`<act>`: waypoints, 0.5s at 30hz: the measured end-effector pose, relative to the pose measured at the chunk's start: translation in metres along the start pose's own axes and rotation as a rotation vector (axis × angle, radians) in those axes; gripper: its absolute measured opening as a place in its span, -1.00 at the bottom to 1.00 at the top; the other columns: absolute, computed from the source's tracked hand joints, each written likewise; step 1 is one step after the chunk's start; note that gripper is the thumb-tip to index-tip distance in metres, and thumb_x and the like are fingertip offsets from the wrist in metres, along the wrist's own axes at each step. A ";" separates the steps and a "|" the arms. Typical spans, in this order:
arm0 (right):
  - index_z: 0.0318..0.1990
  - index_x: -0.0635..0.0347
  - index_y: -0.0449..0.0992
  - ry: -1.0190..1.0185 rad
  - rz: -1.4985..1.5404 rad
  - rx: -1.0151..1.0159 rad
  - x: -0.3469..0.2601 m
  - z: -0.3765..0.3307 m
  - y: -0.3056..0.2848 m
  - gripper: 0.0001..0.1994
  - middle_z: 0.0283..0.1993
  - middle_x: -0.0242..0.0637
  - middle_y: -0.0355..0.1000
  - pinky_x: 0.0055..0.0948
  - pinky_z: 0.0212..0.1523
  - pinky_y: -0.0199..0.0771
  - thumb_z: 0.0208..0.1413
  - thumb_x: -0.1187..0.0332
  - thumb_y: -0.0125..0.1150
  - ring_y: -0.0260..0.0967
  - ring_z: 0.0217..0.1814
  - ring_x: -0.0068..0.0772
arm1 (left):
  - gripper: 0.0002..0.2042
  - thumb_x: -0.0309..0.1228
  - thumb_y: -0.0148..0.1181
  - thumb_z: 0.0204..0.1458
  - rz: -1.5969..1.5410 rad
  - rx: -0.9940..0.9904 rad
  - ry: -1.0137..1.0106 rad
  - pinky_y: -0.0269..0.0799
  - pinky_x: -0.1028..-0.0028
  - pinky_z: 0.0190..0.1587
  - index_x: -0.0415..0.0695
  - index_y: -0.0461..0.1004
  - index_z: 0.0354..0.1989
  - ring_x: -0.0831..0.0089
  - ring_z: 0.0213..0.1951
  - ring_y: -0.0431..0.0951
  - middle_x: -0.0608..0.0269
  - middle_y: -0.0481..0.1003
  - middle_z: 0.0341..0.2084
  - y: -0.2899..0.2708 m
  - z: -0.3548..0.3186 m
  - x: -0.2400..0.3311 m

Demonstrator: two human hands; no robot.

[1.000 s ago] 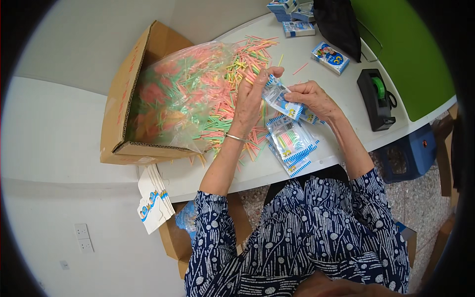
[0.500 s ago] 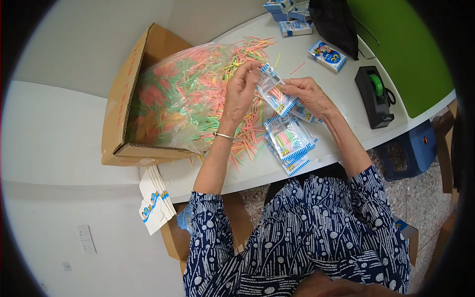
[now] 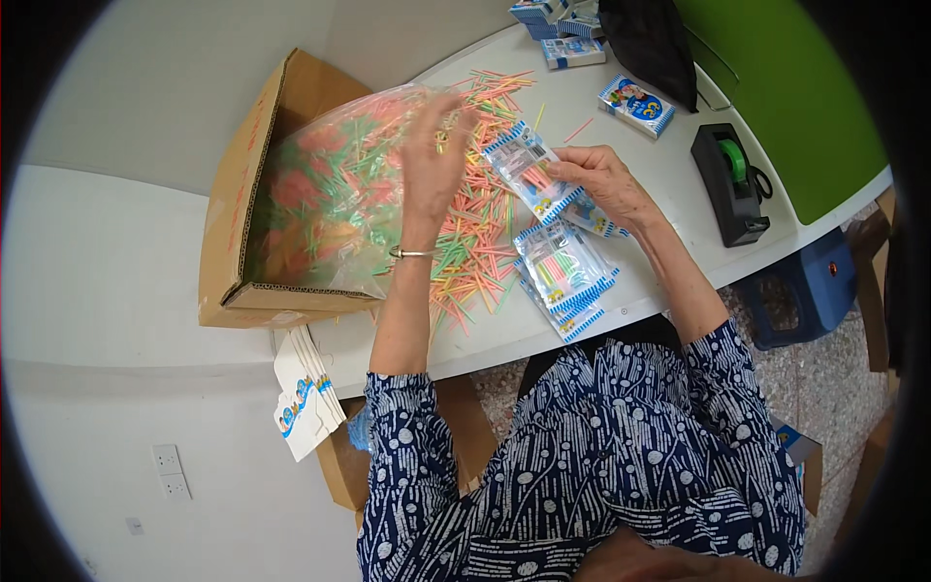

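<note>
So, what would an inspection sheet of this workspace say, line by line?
Surface: white table with a curved outer edge.
Job's things: loose pink, green and yellow sticks beside a clear bag in an open carton; overlapping packets, the top one showing sticks inside.
Clutter: black tape dispenser, black bag, blue-and-white pack.
Grips: left grip blurred at the bag's edge, holding unclear; right grip pinches a held packet.
Cables: nothing seen.
Surroundings: green panel, blue stool, wall sockets.
</note>
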State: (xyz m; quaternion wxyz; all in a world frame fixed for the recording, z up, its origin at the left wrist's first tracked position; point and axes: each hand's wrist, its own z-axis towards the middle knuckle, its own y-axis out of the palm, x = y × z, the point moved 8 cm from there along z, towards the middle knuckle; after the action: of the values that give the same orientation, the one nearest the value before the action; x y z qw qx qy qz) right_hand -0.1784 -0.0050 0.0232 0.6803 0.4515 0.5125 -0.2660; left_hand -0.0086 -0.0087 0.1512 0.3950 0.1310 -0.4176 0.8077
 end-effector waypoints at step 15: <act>-0.24 0.28 0.60 0.106 -0.199 -0.153 0.003 -0.020 0.019 -0.77 -0.31 -0.36 0.55 -0.66 -0.21 0.37 0.01 0.30 0.31 0.43 -0.28 -0.69 | -0.75 -0.50 0.22 0.00 -0.555 -0.457 -0.307 0.43 0.55 -0.23 -0.26 0.40 -0.15 0.56 -0.28 0.49 0.24 0.53 -0.34 0.053 -0.046 0.022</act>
State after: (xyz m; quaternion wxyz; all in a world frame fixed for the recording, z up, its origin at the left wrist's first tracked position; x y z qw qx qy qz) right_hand -0.1706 0.0218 0.0252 0.6549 0.3586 0.6087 -0.2684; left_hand -0.0576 0.0208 0.1043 0.5504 0.2672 -0.5897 0.5271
